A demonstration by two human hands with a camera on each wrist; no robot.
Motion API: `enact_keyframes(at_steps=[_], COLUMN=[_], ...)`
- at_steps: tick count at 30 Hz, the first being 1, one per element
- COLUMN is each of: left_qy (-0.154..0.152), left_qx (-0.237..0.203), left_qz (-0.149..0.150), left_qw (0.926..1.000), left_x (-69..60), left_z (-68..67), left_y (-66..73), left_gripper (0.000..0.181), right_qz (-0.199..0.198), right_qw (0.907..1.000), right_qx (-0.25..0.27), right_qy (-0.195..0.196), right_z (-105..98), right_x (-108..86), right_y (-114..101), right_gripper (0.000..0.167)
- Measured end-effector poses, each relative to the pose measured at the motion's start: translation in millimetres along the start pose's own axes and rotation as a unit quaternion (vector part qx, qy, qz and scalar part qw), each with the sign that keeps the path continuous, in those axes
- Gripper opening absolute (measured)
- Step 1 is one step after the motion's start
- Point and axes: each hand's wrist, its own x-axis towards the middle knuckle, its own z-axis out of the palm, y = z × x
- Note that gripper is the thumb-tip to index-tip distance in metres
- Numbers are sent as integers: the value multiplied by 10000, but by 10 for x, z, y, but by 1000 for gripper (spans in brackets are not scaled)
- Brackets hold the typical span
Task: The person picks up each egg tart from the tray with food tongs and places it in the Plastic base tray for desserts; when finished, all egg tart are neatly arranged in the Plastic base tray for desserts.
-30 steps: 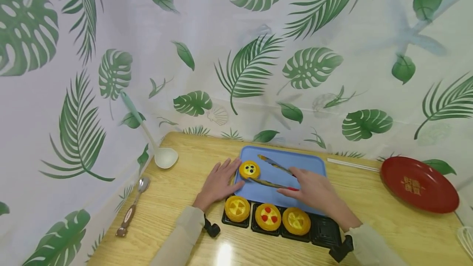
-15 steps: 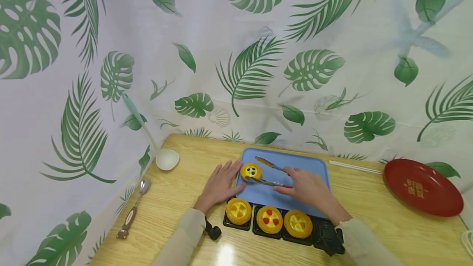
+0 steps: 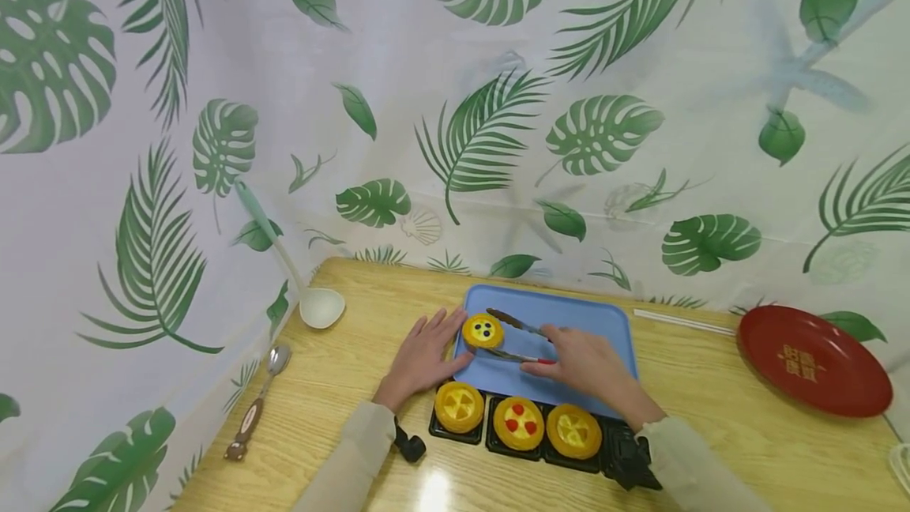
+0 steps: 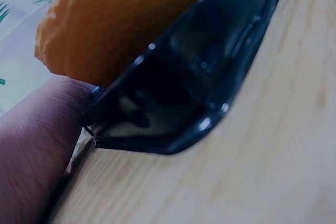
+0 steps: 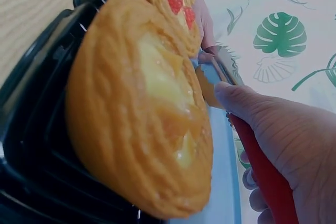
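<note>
My right hand [image 3: 586, 358] grips a pair of tongs [image 3: 513, 321] with red handles over the blue tray [image 3: 569, 306]. The tong tips lie on either side of an egg tart with blueberries [image 3: 483, 331] at the tray's left end; whether both touch it I cannot tell. In the right wrist view the thumb lies along the red handle [image 5: 262, 169]. My left hand [image 3: 424, 358] rests with fingers spread at the tray's left edge, near that tart. Its palm is hidden.
Before the tray, tarts topped with fruit [image 3: 459, 407], strawberry [image 3: 519, 423] and fruit [image 3: 573, 432] sit in black plastic holders. The right wrist partly covers another holder. A ladle [image 3: 321, 307] and spoon [image 3: 249, 417] lie left; chopsticks [image 3: 682, 321] and a red plate [image 3: 814, 362] lie right.
My right hand has moved left with the tongs, bringing their tips to both sides of the blueberry tart. The left hand stays at the tray's edge.
</note>
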Motion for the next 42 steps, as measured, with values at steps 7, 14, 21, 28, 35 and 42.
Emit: enact_keyframes(at_steps=[7,14,21,28,35,42], left_qy=[-66,-3,-19,0,-42,-34], left_qx=[42,12,-5,-1,34,-1], left_qz=[28,80,58,53,35,30], left_qw=[10000,10000,10000,10000,10000,10000], left_x=[3,-8,6,-11,-6,-9], left_z=[17,7,3,-23,-28,-4], left_y=[15,18,19,7,-2,6], left_gripper=[83,84,84,83,83,83], right_qz=[-62,-45,-28,35,260,539], right_qw=[9999,10000,9997,9992,9981,9962], right_qx=[-82,12,189,310,197,153], right_qy=[56,67,181,244,520,672], right_z=[43,51,-28,-194,-338,-494], right_x=[31,37,7,-94,-317,-700], right_y=[-1,6,70,146,223,263], right_gripper=[62,60,58,60,80,77])
